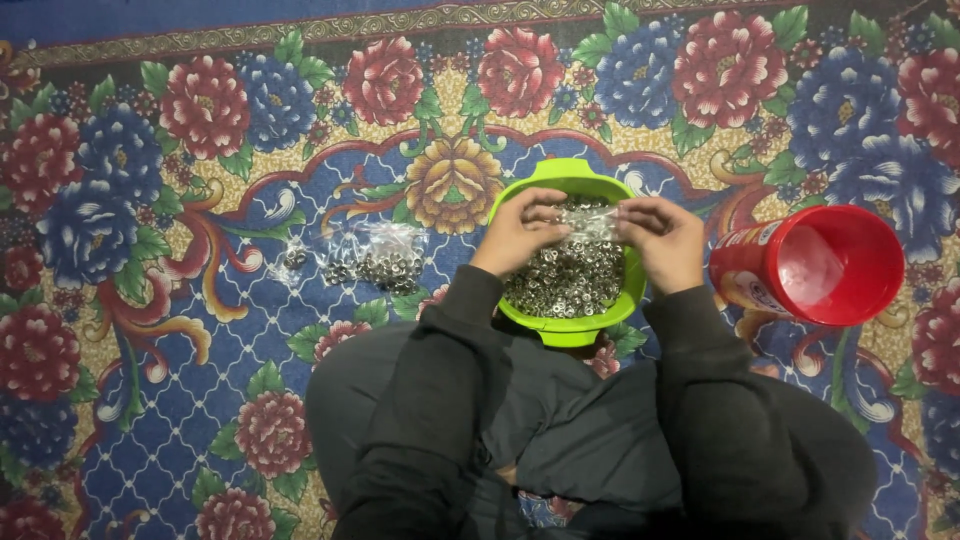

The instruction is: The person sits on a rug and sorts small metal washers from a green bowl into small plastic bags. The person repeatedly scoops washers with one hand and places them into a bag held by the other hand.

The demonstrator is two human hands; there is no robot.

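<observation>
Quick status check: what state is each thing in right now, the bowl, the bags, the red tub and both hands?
Green bowl: upright on the carpet, filled with small metal rings.
Clear bag: held over the bowl between both hands.
Filled bags: lying on the carpet left of the bowl, holding rings.
Red tub: tipped on its side, open mouth showing.
Left hand: pinching the clear bag.
Right hand: pinching the clear bag.

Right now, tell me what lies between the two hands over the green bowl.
In the head view, a small clear plastic bag stretches between the left hand and the right hand, both pinching it. Below it lie small metal rings heaped in the green bowl.
</observation>
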